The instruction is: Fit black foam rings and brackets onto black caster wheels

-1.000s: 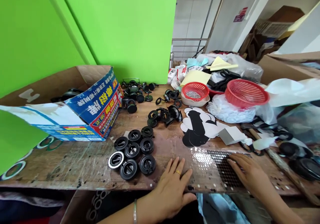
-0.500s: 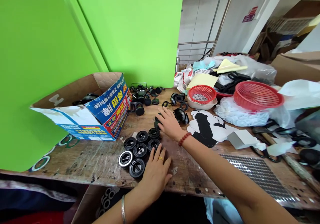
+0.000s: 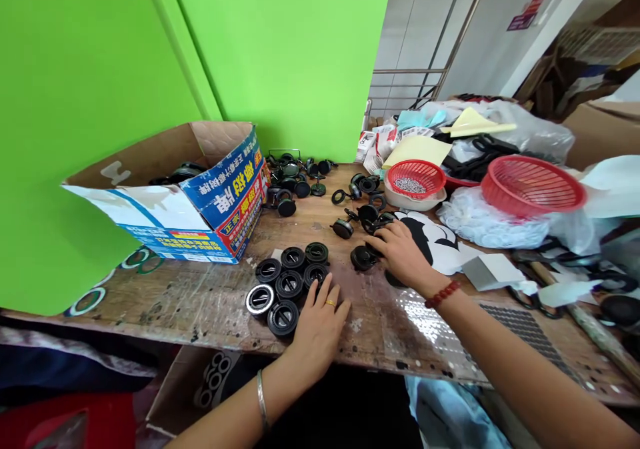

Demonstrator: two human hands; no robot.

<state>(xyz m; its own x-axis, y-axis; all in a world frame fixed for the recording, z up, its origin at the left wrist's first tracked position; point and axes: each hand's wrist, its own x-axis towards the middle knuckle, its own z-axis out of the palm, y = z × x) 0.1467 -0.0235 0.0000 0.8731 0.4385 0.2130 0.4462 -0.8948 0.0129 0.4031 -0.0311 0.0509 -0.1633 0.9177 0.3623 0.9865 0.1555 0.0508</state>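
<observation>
On the wooden tabletop, a tight cluster of black round cap-like parts (image 3: 289, 285) lies flat, each with a slotted centre; one has a silver-white rim. My left hand (image 3: 323, 329) rests at the cluster's right side, fingers spread, fingertips against the nearest part. Farther right, my right hand (image 3: 404, 254) bends its fingers over a black round part (image 3: 363, 258); its thumb is hidden. Loose black round pieces with stems and rings (image 3: 343, 228) lie just beyond the right fingers. Below the right palm, another dark piece shows partly.
A blue and white carton (image 3: 220, 202) holding black parts stands at left by a green partition (image 3: 290, 62). Red baskets (image 3: 416, 179) and plastic bags crowd the right. White-and-black cut-outs (image 3: 443, 245), a small box (image 3: 491, 271) and a patterned metallic sheet lie nearer.
My right hand has moved right, away from the cluster, and a black round part now lies under its fingers. My left hand stays beside the cluster. The camera view has shifted slightly.
</observation>
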